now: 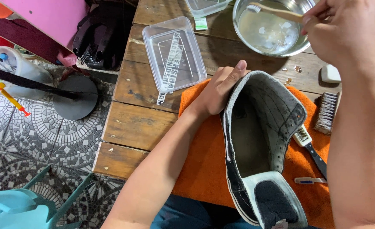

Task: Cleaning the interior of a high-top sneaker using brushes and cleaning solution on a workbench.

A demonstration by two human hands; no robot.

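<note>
A grey and black high-top shoe [266, 140] lies on an orange towel [204, 161] on the wooden table [136, 123]. My left hand [219, 89] grips the shoe's upper edge on its left side, thumb along the rim. My right hand [344, 27] is raised at the top right, holding a wooden-handled toothbrush [276, 12]. The brush's bristled head reaches over a metal bowl [272, 29] of cloudy water.
A transparent plastic box [173, 55] stands left of the bowl, a second one [204, 6] at the top edge. A bristle brush [326, 112], a small black-handled brush [312, 148] and a white block [330, 74] lie right of the shoe. A turquoise chair [30, 203] stands on the tiled floor.
</note>
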